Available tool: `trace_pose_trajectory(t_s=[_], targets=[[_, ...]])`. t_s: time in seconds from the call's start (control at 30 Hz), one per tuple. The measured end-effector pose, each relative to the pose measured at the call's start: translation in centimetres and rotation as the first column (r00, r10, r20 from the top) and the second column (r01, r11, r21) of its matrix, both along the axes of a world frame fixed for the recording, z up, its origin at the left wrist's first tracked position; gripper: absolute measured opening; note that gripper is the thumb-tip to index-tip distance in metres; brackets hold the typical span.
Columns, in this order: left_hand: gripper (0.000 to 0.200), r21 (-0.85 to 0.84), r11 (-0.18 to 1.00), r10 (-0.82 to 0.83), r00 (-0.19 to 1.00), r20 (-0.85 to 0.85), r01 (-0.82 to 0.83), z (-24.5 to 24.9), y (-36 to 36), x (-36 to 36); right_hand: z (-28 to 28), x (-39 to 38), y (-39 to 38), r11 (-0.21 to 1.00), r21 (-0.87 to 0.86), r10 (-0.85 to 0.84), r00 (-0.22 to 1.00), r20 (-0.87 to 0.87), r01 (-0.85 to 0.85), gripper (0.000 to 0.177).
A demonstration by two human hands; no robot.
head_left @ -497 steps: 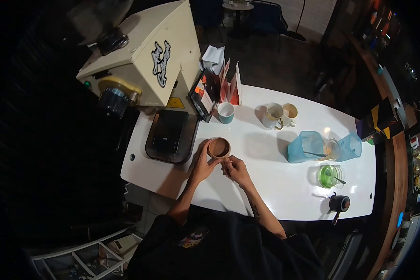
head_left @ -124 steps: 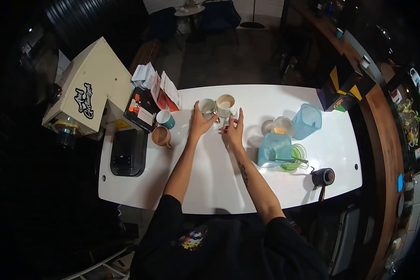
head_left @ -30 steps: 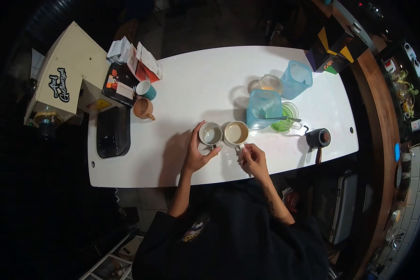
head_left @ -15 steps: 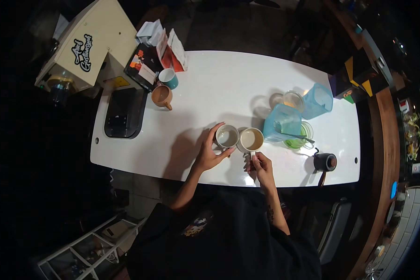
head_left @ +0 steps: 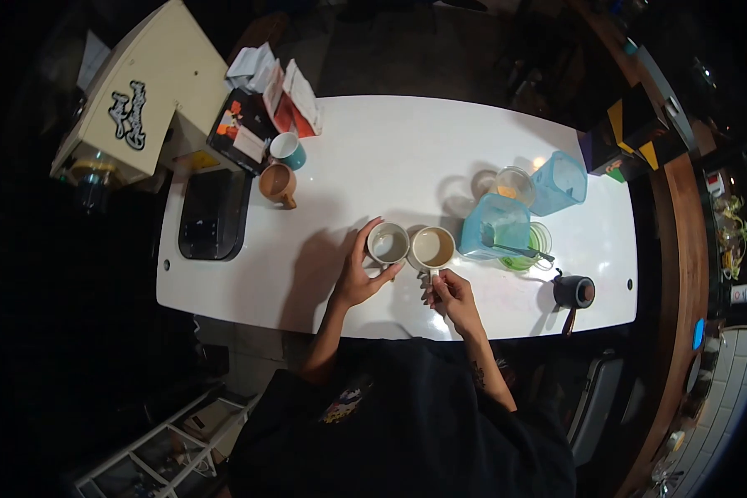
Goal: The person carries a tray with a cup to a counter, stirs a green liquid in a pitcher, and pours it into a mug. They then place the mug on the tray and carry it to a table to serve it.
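My left hand (head_left: 363,270) is wrapped round a pale grey mug (head_left: 388,244), thumb and fingers on opposite sides of it. Beside it, a cream mug (head_left: 432,248) has its handle pointing towards me, and my right hand (head_left: 451,297) pinches that handle. The two mugs stand side by side, their rims nearly touching. Just right of the cream mug is a translucent blue pitcher (head_left: 495,226). A green-tinted glass container (head_left: 524,256) with a spoon across it sits partly behind that pitcher.
A brown mug (head_left: 277,184) and a teal mug (head_left: 288,151) stand left on the white table (head_left: 365,149), near a black scale (head_left: 214,216) and a cream machine (head_left: 141,91). Another blue pitcher (head_left: 560,183), a clear glass (head_left: 515,184) and a small dark pot (head_left: 573,290) are right.
Both mugs, still in my hands, have shifted slightly left relative to the blue pitcher. The camera view has also moved a little.
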State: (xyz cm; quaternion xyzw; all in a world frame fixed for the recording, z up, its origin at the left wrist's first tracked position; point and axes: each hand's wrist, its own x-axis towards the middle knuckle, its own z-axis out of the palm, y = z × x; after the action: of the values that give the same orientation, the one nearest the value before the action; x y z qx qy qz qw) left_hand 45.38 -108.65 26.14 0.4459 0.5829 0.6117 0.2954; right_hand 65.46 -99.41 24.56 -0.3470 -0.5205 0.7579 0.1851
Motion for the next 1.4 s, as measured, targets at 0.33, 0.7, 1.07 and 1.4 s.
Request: trace_pose_trajectory(t_s=[0.33,0.7,1.07,1.4], targets=[[0.089,-0.031,0.999,-0.013,0.999,-0.038,0.011,0.9,0.2,-0.3,1.9,1.9,0.7,0.991,0.012,-0.132,0.99,0.048,0.131,0.024],[0.078,0.074,0.997,0.043,0.958,-0.284,-0.023,4.6,2.0,0.2,5.5,7.4,2.7,0.803,0.487,-0.479,0.858,0.185,0.343,0.025],[0.099,-0.071,0.961,-0.263,0.802,-0.536,0.268,9.8,10.6,6.6,6.4,10.0,6.2,0.431,0.877,-0.723,0.663,0.195,0.213,0.051],[0.101,-0.231,0.948,-0.319,0.704,-0.635,0.221,9.1,14.5,7.5,4.0,11.2,9.2,0.403,0.915,-0.67,0.683,0.29,0.006,0.043]])
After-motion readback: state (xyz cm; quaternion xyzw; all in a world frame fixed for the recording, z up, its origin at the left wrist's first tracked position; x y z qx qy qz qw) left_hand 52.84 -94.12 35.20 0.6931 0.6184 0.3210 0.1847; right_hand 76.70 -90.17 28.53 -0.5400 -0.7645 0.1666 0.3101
